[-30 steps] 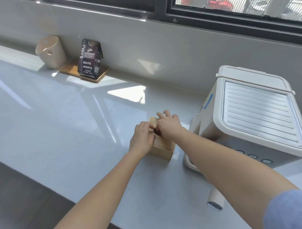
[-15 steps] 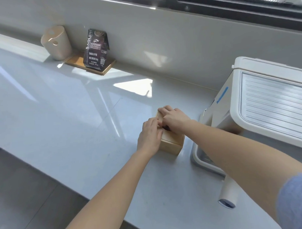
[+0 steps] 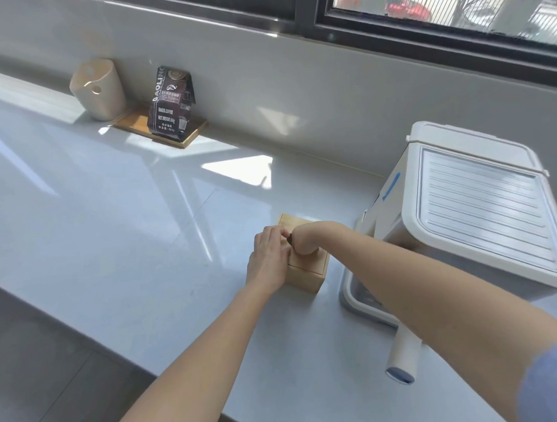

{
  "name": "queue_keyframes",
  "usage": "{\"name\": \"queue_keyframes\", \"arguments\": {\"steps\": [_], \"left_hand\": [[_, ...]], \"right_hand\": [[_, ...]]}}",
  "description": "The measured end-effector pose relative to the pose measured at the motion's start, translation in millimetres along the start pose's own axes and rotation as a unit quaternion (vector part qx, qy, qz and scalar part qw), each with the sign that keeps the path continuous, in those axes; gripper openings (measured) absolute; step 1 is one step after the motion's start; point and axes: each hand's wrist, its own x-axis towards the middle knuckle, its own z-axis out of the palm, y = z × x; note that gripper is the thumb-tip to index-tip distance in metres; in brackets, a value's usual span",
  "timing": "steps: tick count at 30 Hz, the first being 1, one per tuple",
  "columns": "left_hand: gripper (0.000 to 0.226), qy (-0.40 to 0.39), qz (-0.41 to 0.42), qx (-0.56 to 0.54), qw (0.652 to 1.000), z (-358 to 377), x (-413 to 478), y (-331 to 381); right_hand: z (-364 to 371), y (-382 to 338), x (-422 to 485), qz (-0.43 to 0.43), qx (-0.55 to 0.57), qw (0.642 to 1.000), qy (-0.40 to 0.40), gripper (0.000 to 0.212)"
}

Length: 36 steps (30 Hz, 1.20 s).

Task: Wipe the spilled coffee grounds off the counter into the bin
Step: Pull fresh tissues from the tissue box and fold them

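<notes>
Grey worktop (image 3: 113, 216) carries a small wooden box (image 3: 307, 271) near its front edge, beside a white coffee machine (image 3: 479, 203). Both hands sit on the box: left hand (image 3: 268, 260) curled, fingertips pinched; right hand (image 3: 306, 241) fisted. Spilled grounds: cannot tell.

Top of the small pale wooden box (image 3: 305, 274) mostly hidden under both hands, small dark object (image 3: 290, 239) between the fingers (image 3: 279, 234) too covered to identify, white ribbed-lid bin (image 3: 479, 210) cut off by the right edge, coffee grounds indiscernible on the glossy grey desk (image 3: 113, 216).

Kitchen: counter (image 3: 113, 216), coffee bag (image 3: 171, 104), coffee machine (image 3: 479, 203) below window (image 3: 437, 12).
</notes>
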Motion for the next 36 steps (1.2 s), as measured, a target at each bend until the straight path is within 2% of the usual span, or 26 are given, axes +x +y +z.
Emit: {"name": "queue_keyframes", "arguments": {"steps": [3, 9, 10, 12, 14, 17, 25, 28, 31, 36], "left_hand": [[0.030, 0.007, -0.001, -0.010, 1.000, 2, -1, 0], [0.030, 0.016, 0.003, -0.015, 1.000, 6, -1, -3], [0.029, 0.015, 0.005, -0.014, 1.000, 6, -1, -3], [0.027, 0.014, 0.008, -0.008, 1.000, 6, -1, -5], [0.026, 0.012, 0.008, -0.005, 1.000, 6, -1, -4], [0.025, 0.017, 0.001, -0.006, 1.000, 9, -1, -3], [0.030, 0.012, 0.004, 0.019, 1.000, 7, 0, -2], [0.034, 0.008, 0.009, 0.031, 0.999, 5, 0, -2], [0.035, 0.009, 0.006, 0.031, 0.999, 5, -1, 0], [0.038, -0.009, -0.002, 0.046, 0.999, -1, 3, 4]], "right_hand": [[-1, -5, 1, 0.017, -0.019, 1.000, -0.002, 0.020], [-8, -9, -7, 0.037, -0.034, 0.999, -0.010, 0.024], [-7, -8, -6, 0.038, -0.032, 0.999, -0.022, 0.021], [-6, -5, -5, 0.053, 0.023, 0.994, -0.097, 0.016], [-9, -2, -8, 0.057, 0.084, 0.981, -0.164, 0.029], [-12, -3, -13, 0.069, 0.109, 0.976, -0.176, 0.020], [-6, -10, -16, 0.075, 0.099, 0.984, -0.125, 0.015], [-7, -8, -20, 0.052, 0.126, 0.987, -0.086, 0.023], [-14, 0, -27, 0.004, 0.155, 0.988, -0.024, 0.029], [-8, 19, -42, -0.019, 0.197, 0.973, 0.117, 0.026]]}}
